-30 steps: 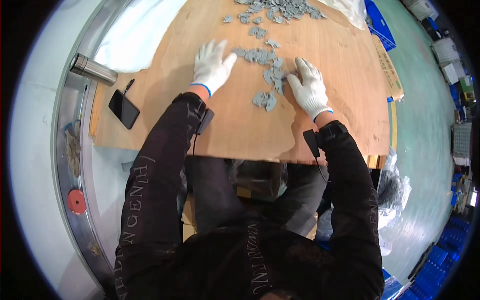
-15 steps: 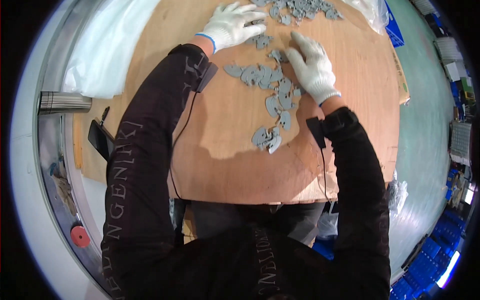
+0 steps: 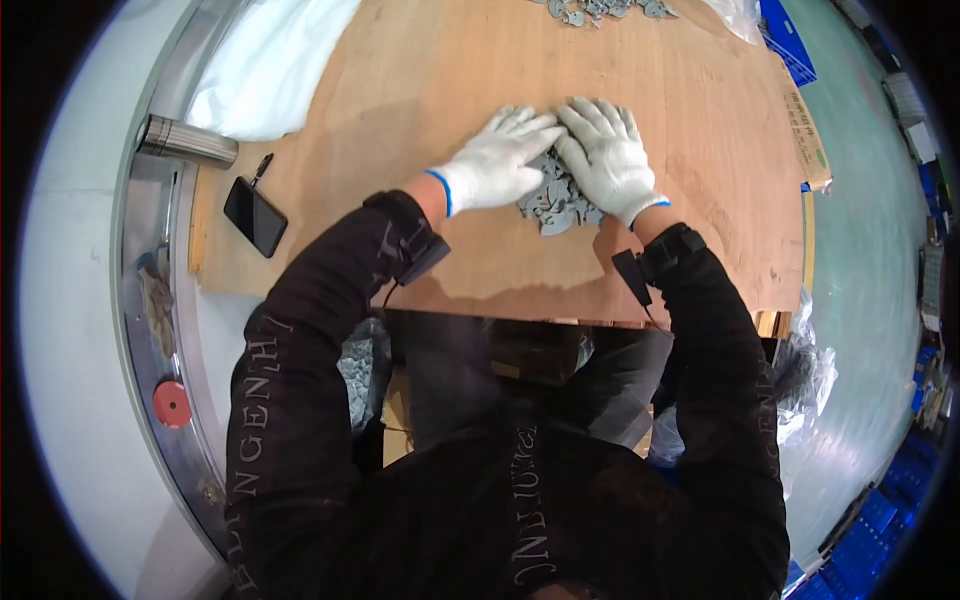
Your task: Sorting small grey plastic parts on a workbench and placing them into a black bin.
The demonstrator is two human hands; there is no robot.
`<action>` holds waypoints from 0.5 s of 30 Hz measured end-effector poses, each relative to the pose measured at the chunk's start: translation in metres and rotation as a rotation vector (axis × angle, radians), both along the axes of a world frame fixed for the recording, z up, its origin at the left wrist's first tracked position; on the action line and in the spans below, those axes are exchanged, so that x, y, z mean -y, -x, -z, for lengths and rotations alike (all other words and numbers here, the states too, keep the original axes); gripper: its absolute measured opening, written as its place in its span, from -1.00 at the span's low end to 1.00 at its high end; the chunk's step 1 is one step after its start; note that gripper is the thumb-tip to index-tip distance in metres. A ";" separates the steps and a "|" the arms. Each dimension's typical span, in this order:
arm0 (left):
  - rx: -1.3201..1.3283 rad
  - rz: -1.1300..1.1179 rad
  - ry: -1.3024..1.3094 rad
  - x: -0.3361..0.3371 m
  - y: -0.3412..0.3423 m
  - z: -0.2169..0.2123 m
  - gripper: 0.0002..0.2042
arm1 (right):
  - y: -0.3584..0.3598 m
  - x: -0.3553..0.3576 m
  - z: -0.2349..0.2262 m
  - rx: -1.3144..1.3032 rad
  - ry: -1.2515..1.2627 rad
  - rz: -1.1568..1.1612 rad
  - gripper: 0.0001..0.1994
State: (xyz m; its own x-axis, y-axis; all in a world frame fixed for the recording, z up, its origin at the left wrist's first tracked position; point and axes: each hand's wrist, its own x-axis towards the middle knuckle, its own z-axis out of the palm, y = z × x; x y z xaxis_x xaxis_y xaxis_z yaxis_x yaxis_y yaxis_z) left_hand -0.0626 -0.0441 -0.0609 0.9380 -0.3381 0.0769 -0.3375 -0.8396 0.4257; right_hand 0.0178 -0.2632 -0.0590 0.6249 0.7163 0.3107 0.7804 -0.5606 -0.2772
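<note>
Both my hands wear white knit gloves and rest over a heap of small flat grey parts [image 3: 557, 208] on the wooden tabletop. Along the heap's left side lies my left hand [image 3: 500, 160], fingers stretched out and pointing away from me. My right hand [image 3: 608, 160] covers the heap's right and far side, palm down with fingers extended. The fingertips of the two hands nearly meet beyond the heap. Some parts under the palms are hidden. A second pile of similar grey parts [image 3: 600, 10] lies at the far edge of the view.
At the left are a black phone [image 3: 255, 217], a pen [image 3: 263, 168], a ribbed metal cylinder [image 3: 188, 140] and white foam sheeting [image 3: 265, 75]. Clear plastic [image 3: 738, 15], a blue bin [image 3: 788, 42] and a cardboard box [image 3: 803, 125] stand along the right side. The table's near edge [image 3: 520, 318] runs before my lap.
The grey parts that were strewn down the table are now gathered into one compact heap. My hands have come closer together and nearer to me around it. The whole view has shifted.
</note>
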 end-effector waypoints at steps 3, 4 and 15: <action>0.018 -0.023 0.053 0.022 0.048 -0.008 -0.31 | 0.050 0.019 -0.007 -0.025 0.013 0.067 -0.48; 0.013 -0.035 0.095 0.026 0.064 -0.012 -0.31 | 0.064 0.025 -0.008 -0.059 -0.016 0.062 -0.47; 0.209 -0.323 0.059 0.024 0.139 -0.001 -0.39 | 0.136 0.102 -0.002 -0.065 -0.178 0.099 -0.38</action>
